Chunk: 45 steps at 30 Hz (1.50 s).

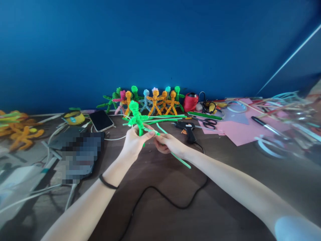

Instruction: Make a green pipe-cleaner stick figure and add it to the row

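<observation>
A bright green pipe-cleaner figure point(135, 115) with a round wound head is held up over the table. My left hand point(136, 139) is closed round its lower body, thumb and fingers pinching near a leg. My right hand point(167, 143) pinches the end of a green pipe cleaner point(184, 162) against that leg, and the loose length sticks out below the hand. Behind my hands lie several straight green pipe cleaners point(170, 118). A row of finished-looking pipe-cleaner figures point(155, 100) in orange, green, blue and pink leans on the blue wall.
Right of my hands lies a black glue gun point(188, 130), its cable looping across the table front. Scissors point(209, 124), a marker point(269, 127) and pink paper point(240, 132) are farther right. A phone point(101, 120), cables and orange pipe-cleaner pieces point(23, 135) occupy the left.
</observation>
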Available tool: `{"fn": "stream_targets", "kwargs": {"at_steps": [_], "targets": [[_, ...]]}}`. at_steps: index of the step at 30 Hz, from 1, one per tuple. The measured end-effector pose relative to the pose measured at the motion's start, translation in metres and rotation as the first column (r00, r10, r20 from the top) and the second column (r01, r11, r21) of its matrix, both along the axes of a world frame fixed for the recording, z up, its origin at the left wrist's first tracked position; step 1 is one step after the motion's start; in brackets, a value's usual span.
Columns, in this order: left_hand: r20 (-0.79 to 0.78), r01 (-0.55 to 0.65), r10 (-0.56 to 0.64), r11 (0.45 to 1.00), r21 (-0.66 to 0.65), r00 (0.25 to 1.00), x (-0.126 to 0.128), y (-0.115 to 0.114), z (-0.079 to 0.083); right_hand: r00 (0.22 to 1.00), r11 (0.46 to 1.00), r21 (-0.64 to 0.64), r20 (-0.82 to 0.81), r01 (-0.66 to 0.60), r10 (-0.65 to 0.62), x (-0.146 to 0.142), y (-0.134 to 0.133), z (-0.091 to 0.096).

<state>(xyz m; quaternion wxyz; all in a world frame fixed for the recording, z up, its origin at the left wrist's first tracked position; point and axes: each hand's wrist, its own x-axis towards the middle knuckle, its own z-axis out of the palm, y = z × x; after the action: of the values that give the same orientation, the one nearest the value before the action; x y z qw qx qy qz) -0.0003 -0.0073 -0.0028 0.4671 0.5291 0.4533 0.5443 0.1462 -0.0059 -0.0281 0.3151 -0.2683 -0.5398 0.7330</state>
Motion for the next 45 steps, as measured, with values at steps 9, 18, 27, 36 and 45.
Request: {"fn": "stream_targets", "kwargs": {"at_steps": [9,18,27,36,45], "targets": [[-0.215,-0.090,0.117,0.987,0.130,0.970,-0.004,0.002,-0.004,1.000,0.999,0.042,0.024,0.018,-0.019,-0.002,-0.001,-0.002],[-0.424,0.022,0.059,0.983,0.183,0.904,-0.004,0.002,0.002,0.980,0.951,0.306,0.175,0.033,-0.090,-0.002,-0.005,0.001],[-0.573,0.101,0.008,0.982,0.158,0.819,-0.011,0.003,0.004,0.899,0.884,0.468,0.385,0.006,-0.210,0.011,0.000,0.015],[-0.518,0.199,-0.160,0.980,0.019,0.840,-0.015,0.007,0.007,0.934,0.880,0.464,0.260,0.102,-0.245,0.019,0.012,0.010],[-0.071,0.284,-0.297,0.947,-0.150,0.952,-0.014,0.007,0.002,0.978,0.933,0.345,0.135,0.104,-0.159,0.020,0.016,0.004]]}}
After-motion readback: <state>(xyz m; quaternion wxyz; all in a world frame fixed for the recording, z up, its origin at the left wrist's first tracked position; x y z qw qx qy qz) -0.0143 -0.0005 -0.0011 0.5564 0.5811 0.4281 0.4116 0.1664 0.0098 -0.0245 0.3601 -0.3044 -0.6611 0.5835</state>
